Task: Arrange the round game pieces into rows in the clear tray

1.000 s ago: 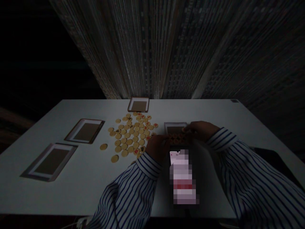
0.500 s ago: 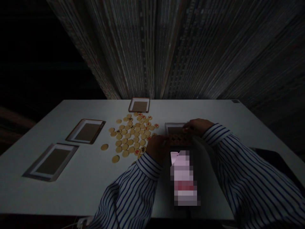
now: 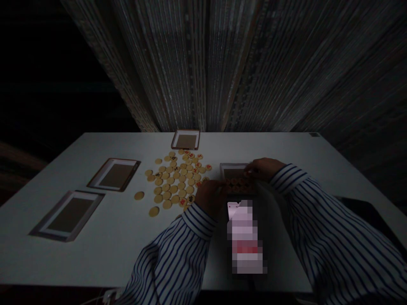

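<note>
My left hand (image 3: pixel 210 197) reaches over the left side of a shallow tray (image 3: pixel 221 169), its fingers bent and dark at the row of round pieces (image 3: pixel 239 183) in the tray's near part. At the tray's right side, my right hand (image 3: pixel 266 168) has its fingertips pinched together just above it; what they hold is too dark to make out. To the left of the tray spreads a heap of round wooden xiangqi pieces (image 3: pixel 176 180). Some show red or black characters, many are blank side up.
Three more framed trays lie on the white table (image 3: pixel 111 254): one at the back (image 3: pixel 197 140), one at the left (image 3: pixel 90 186), one at the near left (image 3: pixel 68 236). A phone (image 3: pixel 233 209) with a lit, blurred screen lies between my forearms. A dark object (image 3: pixel 359 209) sits under my right sleeve.
Very little differs. Both hands stay at the tray, with only slight finger movement; the pieces in the tray's near row show a little more clearly. The heap and the other trays look unchanged.
</note>
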The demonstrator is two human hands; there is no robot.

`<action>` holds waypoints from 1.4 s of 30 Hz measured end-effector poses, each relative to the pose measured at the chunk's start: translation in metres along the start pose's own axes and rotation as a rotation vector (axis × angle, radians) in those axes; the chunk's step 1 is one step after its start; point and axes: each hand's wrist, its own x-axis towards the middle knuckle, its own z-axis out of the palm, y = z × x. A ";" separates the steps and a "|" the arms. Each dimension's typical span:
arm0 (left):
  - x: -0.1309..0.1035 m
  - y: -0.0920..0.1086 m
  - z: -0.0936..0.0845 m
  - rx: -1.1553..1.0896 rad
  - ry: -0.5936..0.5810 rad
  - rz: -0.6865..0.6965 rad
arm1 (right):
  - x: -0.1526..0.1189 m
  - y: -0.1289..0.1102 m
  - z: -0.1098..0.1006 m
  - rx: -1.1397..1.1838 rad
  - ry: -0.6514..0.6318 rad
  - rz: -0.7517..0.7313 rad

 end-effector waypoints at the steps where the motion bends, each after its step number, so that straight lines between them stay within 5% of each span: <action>1: 0.000 -0.001 0.000 0.001 0.000 0.008 | 0.000 -0.001 -0.001 0.003 -0.004 0.002; 36: 0.002 -0.002 0.002 0.019 -0.018 -0.024 | -0.002 -0.001 -0.002 0.018 0.002 -0.010; 42: 0.001 -0.003 0.000 0.011 -0.014 -0.012 | -0.011 0.003 0.003 0.068 0.109 0.022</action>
